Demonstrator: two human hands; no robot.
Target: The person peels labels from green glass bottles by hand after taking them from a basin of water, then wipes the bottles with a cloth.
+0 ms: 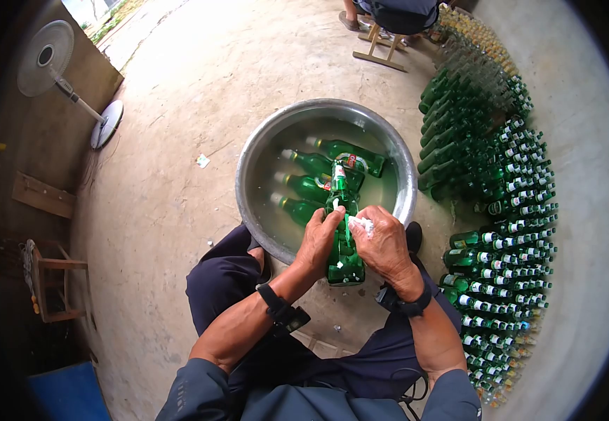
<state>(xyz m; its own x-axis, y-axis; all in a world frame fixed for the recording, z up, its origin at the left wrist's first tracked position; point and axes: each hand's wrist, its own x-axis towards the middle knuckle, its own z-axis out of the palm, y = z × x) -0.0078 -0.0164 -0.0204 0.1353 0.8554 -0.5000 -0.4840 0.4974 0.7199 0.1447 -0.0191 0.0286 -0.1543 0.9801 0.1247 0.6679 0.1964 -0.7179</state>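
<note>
A green glass bottle (345, 261) slants over the near rim of a metal basin (248, 210), its neck pointing away from me over the water. My left hand (320, 242) is closed around the bottle's body from the left. White scraps cling to the glass. Against the bottle's right side, my right hand (383, 242) pinches a crumpled white label (362, 224). Several more green bottles lie in the cloudy water, among them a labelled bottle (353, 156) at the back.
Rows of green bottles (501, 238) stand along the wall to my right. A standing fan (73, 84) is at the far left, with a wooden stool (59, 265) nearer. Beyond the basin, a person (403, 14) sits on a chair. A small scrap (203, 161) lies on the floor.
</note>
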